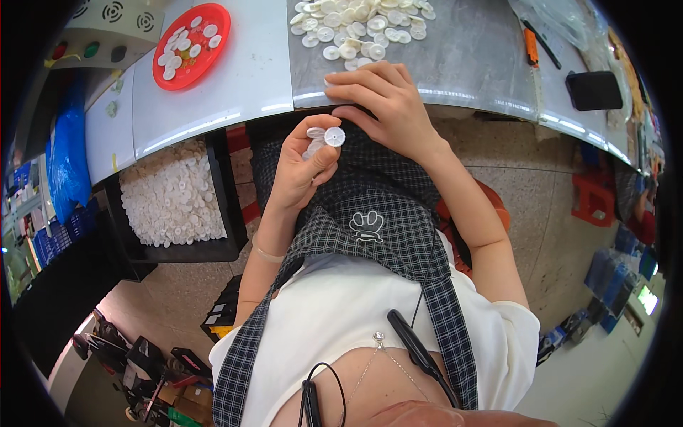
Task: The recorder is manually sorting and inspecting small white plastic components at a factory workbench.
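In my left hand point(302, 167) there are several small white plastic discs, held in front of my apron below the table edge. One spoked, wheel-like disc point(334, 136) faces up between thumb and index finger; others sit behind it in the curled fingers. My right hand point(388, 107) reaches over the table's front edge, its fingers bent and thumb apart from them. A small pale spot shows at its fingertips; whether that is a nail or a disc I cannot tell. Just beyond it spreads a loose pile of white discs point(356, 28) on the grey tabletop point(455, 67).
A red plate point(158, 64) with some white discs stands at the left. Below the table, a black bin point(231, 206) holds a heap of discs. An orange-handled cutter point(531, 47) and a black phone-like slab point(594, 90) lie at the right. A blue bag point(67, 156) hangs far left.
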{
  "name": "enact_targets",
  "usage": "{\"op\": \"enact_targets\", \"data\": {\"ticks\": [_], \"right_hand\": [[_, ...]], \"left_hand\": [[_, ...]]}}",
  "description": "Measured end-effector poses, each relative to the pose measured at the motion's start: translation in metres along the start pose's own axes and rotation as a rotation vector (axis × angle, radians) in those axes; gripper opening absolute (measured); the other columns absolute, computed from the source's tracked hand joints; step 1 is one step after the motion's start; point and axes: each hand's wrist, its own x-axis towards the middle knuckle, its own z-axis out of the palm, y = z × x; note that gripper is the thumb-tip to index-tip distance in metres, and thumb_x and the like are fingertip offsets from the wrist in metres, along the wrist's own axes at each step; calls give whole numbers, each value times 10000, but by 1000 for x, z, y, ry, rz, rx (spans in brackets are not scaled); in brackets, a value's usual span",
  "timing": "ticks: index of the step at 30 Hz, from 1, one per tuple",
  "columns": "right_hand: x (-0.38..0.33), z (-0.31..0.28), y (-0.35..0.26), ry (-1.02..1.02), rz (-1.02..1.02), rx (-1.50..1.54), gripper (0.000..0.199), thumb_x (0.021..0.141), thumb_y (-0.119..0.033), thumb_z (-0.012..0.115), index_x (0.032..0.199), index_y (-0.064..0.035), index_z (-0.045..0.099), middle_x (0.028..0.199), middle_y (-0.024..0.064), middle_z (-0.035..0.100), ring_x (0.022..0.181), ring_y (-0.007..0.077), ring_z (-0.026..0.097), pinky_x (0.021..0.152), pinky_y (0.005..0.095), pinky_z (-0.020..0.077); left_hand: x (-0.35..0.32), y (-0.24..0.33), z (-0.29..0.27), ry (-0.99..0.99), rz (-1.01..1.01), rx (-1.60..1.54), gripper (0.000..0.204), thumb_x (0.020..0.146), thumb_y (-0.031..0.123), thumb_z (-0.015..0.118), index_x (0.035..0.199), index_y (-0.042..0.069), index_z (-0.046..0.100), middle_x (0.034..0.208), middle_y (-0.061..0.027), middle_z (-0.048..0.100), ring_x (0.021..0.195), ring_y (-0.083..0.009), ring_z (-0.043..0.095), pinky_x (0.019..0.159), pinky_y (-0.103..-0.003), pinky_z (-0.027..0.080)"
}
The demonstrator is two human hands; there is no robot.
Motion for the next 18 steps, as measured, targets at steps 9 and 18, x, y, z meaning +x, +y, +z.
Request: {"op": "enact_targets", "data": {"ticks": [9, 18], "right_hand": [[-19, -10, 5, 110, 68, 203, 191, 728, -12, 774, 876, -100, 692, 910, -9, 715, 847, 159, 660, 723, 264, 482], [-18, -31, -24, 120, 79, 366, 245, 747, 9, 780, 947, -111, 704, 945, -12, 736, 912, 139, 694, 880, 322, 459]], "left_hand": [[3, -2, 5, -10, -27, -58, 382, 940, 214, 668, 1239, 42, 505, 841, -5, 534, 610, -22, 429, 437, -147, 313], [15, -4, 22, -18, -55, -85, 310, 940, 153, 654, 1189, 60, 494, 816, -2, 535, 591, -22, 433, 425, -144, 323]]}}
